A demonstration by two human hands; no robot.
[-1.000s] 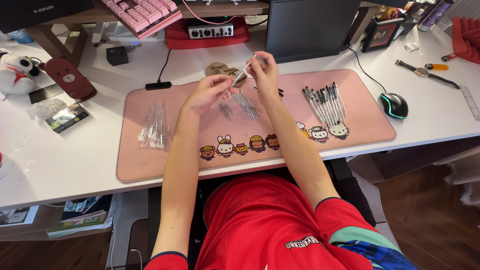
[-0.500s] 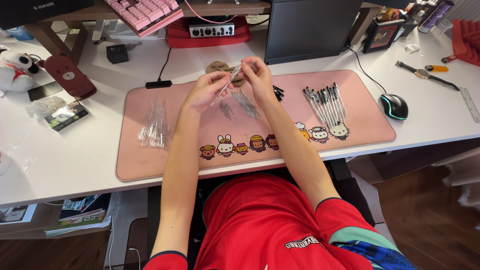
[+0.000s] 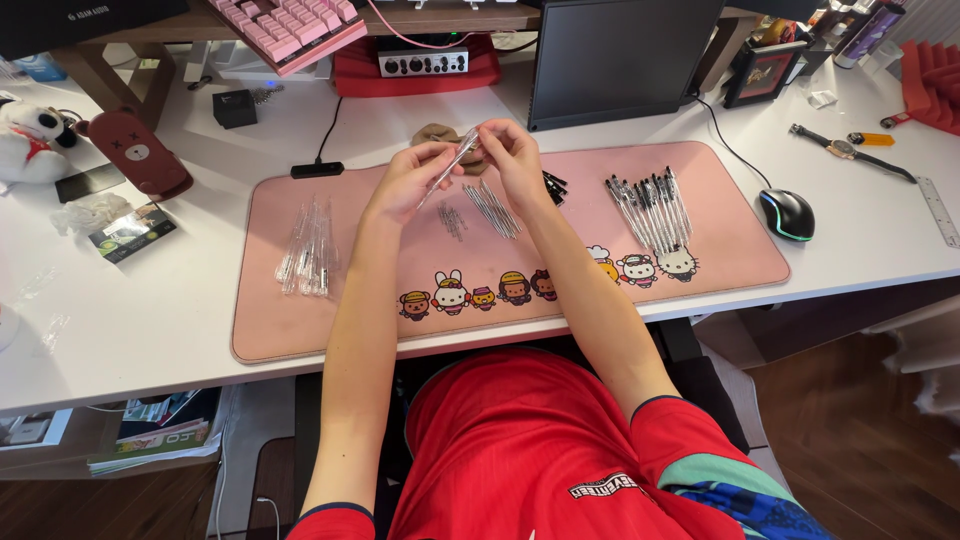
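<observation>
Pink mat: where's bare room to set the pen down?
Free: the pink mat front-left, between the clear barrels and cartoon figures; also its right end beyond the assembled pens. Crowded: centre, where both hands hold a clear pen above the loose refills.

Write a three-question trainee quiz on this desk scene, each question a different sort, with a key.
1. True or false: both hands hold one clear pen barrel above the pink mat.
2. Which pile lies nearest the mouse? A. empty clear barrels B. assembled pens C. thin refills
3. Fill in: the left hand and right hand meet over the mat's ___ edge.

Key: 1 true; 2 B; 3 far.
</observation>
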